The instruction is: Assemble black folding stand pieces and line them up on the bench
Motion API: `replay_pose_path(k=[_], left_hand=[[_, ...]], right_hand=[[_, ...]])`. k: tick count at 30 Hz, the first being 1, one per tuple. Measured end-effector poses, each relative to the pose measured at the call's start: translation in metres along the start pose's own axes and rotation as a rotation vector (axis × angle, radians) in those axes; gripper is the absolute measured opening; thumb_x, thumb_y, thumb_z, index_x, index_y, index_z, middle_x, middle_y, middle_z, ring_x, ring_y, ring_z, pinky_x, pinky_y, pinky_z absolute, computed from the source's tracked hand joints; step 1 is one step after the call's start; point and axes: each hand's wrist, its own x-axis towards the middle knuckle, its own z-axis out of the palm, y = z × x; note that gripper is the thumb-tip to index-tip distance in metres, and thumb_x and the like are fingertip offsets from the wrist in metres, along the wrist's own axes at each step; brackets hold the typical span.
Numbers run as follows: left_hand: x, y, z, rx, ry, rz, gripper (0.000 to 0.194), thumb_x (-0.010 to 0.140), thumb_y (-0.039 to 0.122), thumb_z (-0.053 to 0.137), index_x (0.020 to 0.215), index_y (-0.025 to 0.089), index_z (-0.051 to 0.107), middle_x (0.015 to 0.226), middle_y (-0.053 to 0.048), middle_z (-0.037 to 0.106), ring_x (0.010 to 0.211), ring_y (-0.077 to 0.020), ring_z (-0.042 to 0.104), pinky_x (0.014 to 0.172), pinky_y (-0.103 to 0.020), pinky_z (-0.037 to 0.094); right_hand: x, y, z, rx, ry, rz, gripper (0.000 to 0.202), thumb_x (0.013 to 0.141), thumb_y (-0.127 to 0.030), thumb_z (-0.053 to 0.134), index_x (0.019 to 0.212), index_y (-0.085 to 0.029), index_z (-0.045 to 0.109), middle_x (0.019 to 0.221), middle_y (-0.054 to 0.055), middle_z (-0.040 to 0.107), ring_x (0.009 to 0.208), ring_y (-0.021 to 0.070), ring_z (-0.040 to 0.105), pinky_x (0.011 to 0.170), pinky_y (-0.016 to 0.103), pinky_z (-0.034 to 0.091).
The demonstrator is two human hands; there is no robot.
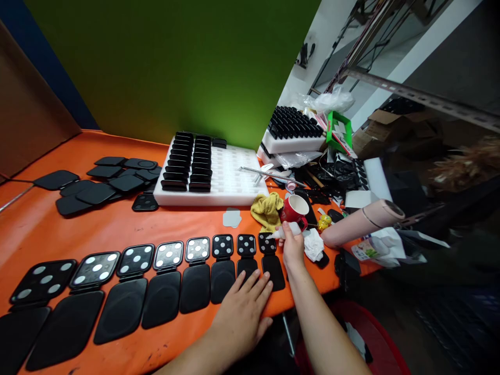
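Glue bottle (288,230), white with a tapered nozzle, sat pinched in the right hand (292,242) over a dotted black case (267,243) — the left hand (241,307) lay flat, fingers slightly apart, across smooth black flaps (247,271).

Passage noted: strip of orange tabletop (187,221) between white foam tray (219,199) and row of hinged black cases (124,311), interrupted by loose white sheets (232,217). Right end obstructed: right hand (292,245) with squeeze bottle (287,230), yellow cloth (266,211), red mug (295,208), crumpled tissue (313,245), pink tumbler (363,223). Left end: black panel pile (96,191). Green partition (175,67) bars way behind tray.
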Motion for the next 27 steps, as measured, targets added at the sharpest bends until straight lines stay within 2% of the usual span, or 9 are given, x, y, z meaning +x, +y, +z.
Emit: replay_pose_path(k=[22,27], left_hand=[[-0.0004,0.0009,0.0048,0.009,0.038,-0.004,0.058,0.085,0.051,0.027,0.136,0.025,0.027,0.145,-0.001,0.025,0.132,-0.0238,0.021,0.107,-0.049,0.015],[0.0004,0.0002,0.0067,0.013,0.050,-0.003,0.058,0.085,0.052,0.028,0.136,0.024,0.027,0.144,-0.001,0.026,0.132,-0.0238,0.022,0.107,-0.048,0.014]], right_hand=[[-0.0020,-0.0045,0.0010,-0.033,0.020,-0.035,0.040,0.068,-0.053,0.061,0.076,-0.014,0.058,0.068,0.004,0.065,0.039,0.0064,0.044,0.034,0.019,0.033],[-0.0026,-0.0091,-0.0012,-0.028,0.024,-0.027,0.036,0.073,-0.050,0.057,0.076,-0.015,0.055,0.069,0.003,0.065,0.039,0.0054,0.042,0.034,0.018,0.031]])
